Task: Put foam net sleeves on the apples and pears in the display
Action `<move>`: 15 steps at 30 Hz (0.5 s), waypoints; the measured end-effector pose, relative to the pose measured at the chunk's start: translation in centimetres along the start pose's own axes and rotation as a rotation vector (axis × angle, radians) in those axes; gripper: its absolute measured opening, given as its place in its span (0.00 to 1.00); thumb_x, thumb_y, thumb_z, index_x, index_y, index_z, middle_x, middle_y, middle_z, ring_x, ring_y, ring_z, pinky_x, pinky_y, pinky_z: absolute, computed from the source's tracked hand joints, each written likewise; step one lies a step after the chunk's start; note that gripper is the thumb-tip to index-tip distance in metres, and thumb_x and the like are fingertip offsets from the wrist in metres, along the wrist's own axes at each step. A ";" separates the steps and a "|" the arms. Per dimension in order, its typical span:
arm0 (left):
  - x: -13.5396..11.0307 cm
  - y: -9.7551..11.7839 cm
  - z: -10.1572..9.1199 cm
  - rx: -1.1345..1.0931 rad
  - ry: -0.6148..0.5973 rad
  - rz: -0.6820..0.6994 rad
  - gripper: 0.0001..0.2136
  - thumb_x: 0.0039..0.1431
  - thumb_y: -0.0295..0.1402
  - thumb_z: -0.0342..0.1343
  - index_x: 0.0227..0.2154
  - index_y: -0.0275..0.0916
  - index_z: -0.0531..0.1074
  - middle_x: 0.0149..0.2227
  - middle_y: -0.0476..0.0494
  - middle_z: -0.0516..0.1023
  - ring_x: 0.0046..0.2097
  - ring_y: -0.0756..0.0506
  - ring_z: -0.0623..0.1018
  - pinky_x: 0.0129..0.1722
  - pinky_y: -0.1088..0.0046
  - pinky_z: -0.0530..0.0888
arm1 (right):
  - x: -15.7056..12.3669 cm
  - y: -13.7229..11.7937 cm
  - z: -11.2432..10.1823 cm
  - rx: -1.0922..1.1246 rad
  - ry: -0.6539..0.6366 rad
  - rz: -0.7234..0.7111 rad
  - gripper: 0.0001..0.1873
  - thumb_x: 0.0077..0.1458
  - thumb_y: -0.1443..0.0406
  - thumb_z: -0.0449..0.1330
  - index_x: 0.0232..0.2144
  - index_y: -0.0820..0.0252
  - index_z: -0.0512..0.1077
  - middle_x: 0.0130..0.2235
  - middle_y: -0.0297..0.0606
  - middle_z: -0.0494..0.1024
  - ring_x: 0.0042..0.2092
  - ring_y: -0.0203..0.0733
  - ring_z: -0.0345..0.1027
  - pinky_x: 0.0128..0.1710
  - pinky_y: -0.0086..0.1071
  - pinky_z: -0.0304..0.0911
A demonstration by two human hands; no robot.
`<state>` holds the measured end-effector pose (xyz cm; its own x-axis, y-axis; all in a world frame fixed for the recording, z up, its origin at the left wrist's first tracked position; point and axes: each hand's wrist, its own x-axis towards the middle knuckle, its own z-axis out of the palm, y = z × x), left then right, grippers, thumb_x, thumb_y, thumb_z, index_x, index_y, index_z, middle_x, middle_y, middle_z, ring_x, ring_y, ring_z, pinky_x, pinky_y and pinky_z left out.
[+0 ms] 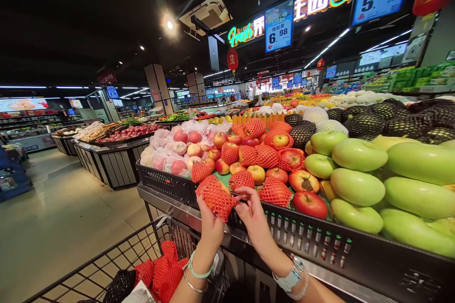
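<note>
**Two hands on a netted fruit at the crate's edge**

Head view: The left hand (210, 225) was cupped under and behind a netted fruit (216, 197), its fingers closed round the red foam mesh and lifting it just clear of the black crate (167, 182). The right hand (253, 215) met it from the other side. Thumb and forefinger pinched the mesh at the fruit's right edge, and the other fingers were curled loosely. The two hands were close together and nearly touching across the net. The fruit inside was hidden by the mesh, so its kind could not be told.

Just beyond the hands lay more red-netted fruit and bare apples (310, 203), and further to the right of the right hand was a heap of large green fruit (357, 187). Below the left wrist stood a wire cart (106, 265) holding loose red nets (165, 270) and a black net (121, 286). High above the hands hung price signs (279, 26).

Handling the mesh well seemed to call for a steady left-hand grip carrying the whole weight, so that the right hand's pinch pulled only on foam. The mesh looked stretchy and liable to tear, so a grip on several strands, drawn evenly round the fruit, would probably serve better than a tug at one. Holding it over the crate rather than over the floor would likely soften any slip.
</note>
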<state>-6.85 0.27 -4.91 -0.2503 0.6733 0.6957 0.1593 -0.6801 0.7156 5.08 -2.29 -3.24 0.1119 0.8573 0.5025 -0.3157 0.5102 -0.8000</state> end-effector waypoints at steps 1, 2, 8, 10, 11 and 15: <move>-0.2 0.1 0.2 -0.044 0.003 -0.030 0.27 0.51 0.37 0.57 0.53 0.38 0.57 0.54 0.32 0.70 0.55 0.38 0.72 0.56 0.58 0.68 | -0.1 0.1 0.1 0.025 -0.014 0.018 0.26 0.50 0.54 0.66 0.49 0.50 0.64 0.51 0.38 0.68 0.48 0.41 0.66 0.49 0.35 0.65; -0.5 0.2 0.5 -0.086 0.007 -0.072 0.28 0.53 0.39 0.56 0.55 0.38 0.56 0.56 0.32 0.69 0.57 0.38 0.72 0.57 0.59 0.68 | -0.2 0.2 0.2 0.055 -0.048 0.044 0.33 0.49 0.54 0.67 0.54 0.49 0.59 0.56 0.41 0.65 0.52 0.42 0.65 0.52 0.38 0.64; -2.0 0.5 2.3 -0.376 -0.030 -0.402 0.32 0.59 0.50 0.49 0.62 0.41 0.53 0.63 0.35 0.63 0.62 0.42 0.68 0.58 0.64 0.69 | -0.2 0.6 0.7 0.047 -0.027 0.118 0.35 0.52 0.51 0.63 0.57 0.52 0.55 0.61 0.44 0.63 0.63 0.45 0.58 0.64 0.44 0.53; -1.7 0.9 2.3 -0.447 -0.053 -0.423 0.29 0.58 0.51 0.50 0.59 0.41 0.61 0.63 0.36 0.65 0.62 0.41 0.69 0.57 0.64 0.70 | 0.1 0.8 0.3 0.028 0.063 0.108 0.32 0.52 0.49 0.61 0.55 0.52 0.58 0.60 0.43 0.65 0.61 0.46 0.60 0.62 0.44 0.57; -1.3 1.2 2.1 -0.452 -0.055 -0.422 0.27 0.57 0.50 0.51 0.55 0.40 0.67 0.61 0.36 0.68 0.60 0.40 0.70 0.56 0.63 0.71 | 0.2 0.8 0.0 0.024 0.088 0.106 0.31 0.52 0.49 0.61 0.54 0.52 0.59 0.59 0.43 0.66 0.61 0.47 0.61 0.61 0.44 0.58; 0.9 2.7 0.0 -0.323 -0.040 -0.273 0.16 0.59 0.45 0.54 0.34 0.36 0.78 0.40 0.40 0.81 0.41 0.43 0.80 0.41 0.68 0.78 | 0.5 0.1 -1.0 -0.003 0.050 0.048 0.28 0.52 0.53 0.63 0.52 0.51 0.60 0.57 0.40 0.68 0.59 0.47 0.62 0.60 0.43 0.60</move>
<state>-6.61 -0.94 -2.33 -0.2033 0.8478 0.4898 -0.2168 -0.5268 0.8219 6.02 -1.75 -3.37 0.1437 0.8832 0.4465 -0.3188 0.4684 -0.8240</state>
